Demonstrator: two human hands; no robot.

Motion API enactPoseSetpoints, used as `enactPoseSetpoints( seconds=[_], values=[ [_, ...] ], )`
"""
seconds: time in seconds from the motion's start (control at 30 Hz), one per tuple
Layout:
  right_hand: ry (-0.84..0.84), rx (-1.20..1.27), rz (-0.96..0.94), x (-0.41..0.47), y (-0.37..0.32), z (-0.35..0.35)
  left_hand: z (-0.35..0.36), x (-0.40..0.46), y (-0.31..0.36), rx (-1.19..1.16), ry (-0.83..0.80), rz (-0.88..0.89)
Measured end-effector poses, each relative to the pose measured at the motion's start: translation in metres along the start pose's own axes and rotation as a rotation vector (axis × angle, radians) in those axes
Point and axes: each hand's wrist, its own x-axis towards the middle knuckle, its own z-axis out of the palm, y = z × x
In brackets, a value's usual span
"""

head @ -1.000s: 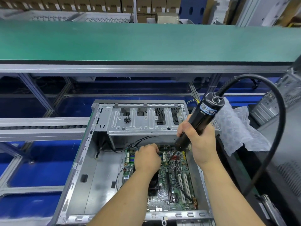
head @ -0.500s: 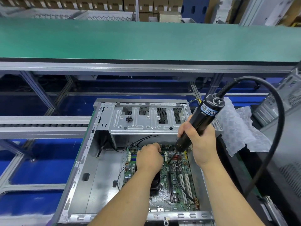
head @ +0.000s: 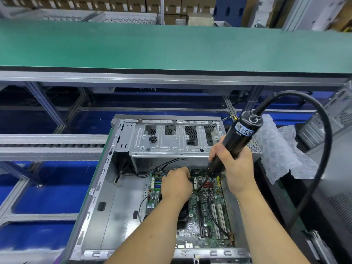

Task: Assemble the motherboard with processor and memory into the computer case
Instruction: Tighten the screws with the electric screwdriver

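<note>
Two hands in | motherboard (head: 192, 212) lower centre, seated in case (head: 114, 197) | right hand (head: 235, 168) grips screwdriver (head: 234, 143), left hand (head: 177, 184) curled, contents unclear | fastening step; next likely seat bit on screw.

1. A green conveyor belt (head: 171, 46) ran across the view at 12 o'clock.
2. Cardboard boxes (head: 114, 4) stood in a row beyond it.
3. Crumpled bubble wrap (head: 282, 149) lay at 3 o'clock.
4. A blue floor (head: 43, 189) showed through the aluminium frame (head: 47, 149) at 9 o'clock.

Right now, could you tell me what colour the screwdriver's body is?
Black, with a blue-and-white label; the head view shows the screwdriver.
</note>
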Motion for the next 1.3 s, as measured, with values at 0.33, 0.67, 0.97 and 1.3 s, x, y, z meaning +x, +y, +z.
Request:
enactPoseSetpoints(
  seconds=[0.33,0.67,0.97,1.3],
  values=[
    [-0.009,-0.013,0.012,0.000,0.003,0.000,0.001,0.000,0.000,-0.005,0.001,0.001],
    [-0.099,-0.052,0.003,0.000,-0.001,0.009,0.001,-0.001,0.000,-0.002,0.014,0.004],
    [-0.144,-0.053,0.025,0.001,-0.006,0.014,-0.002,-0.003,0.001,-0.012,0.003,0.010],
    [-0.103,-0.042,0.021,0.001,-0.005,0.010,0.001,-0.002,-0.001,-0.007,0.011,0.032]
  ],
)
